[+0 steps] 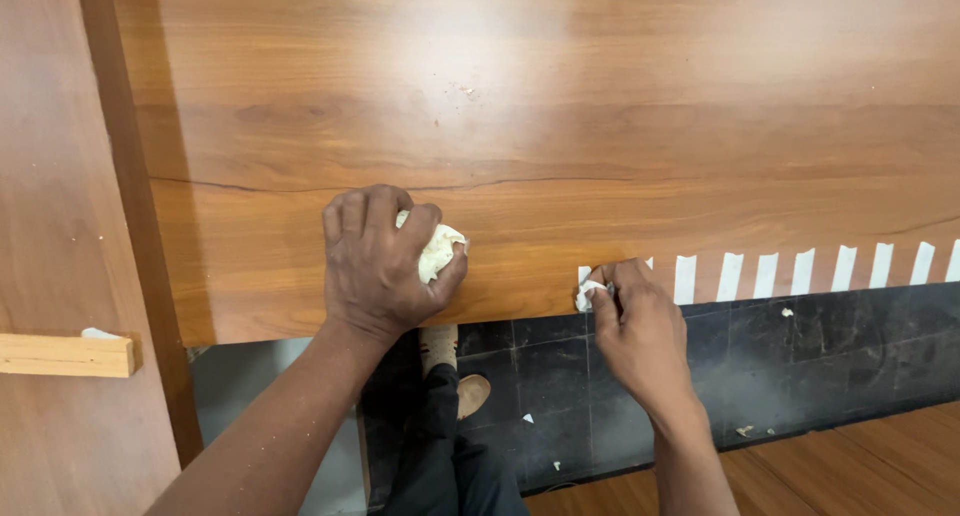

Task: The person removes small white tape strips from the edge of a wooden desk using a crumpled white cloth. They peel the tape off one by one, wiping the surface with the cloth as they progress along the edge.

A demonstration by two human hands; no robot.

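The left hand (378,264) is curled tight round a wad of pale crumpled tape (438,250), pressed against the wooden panel (540,106) near its lower edge. The right hand (640,328) pinches a strip of masking tape (586,293) at that same edge (first of a row of tape strips (800,270) running right). Light, thin, tearable stuff, probably best taken by its loose end.

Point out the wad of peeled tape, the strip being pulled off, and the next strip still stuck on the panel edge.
Wad of tape (440,248), head view: its exposed right side, in the left hand.
Strip being pulled (586,294), head view: its crumpled end, at the right hand's fingertips.
Next strip (685,280), head view: mid-length.
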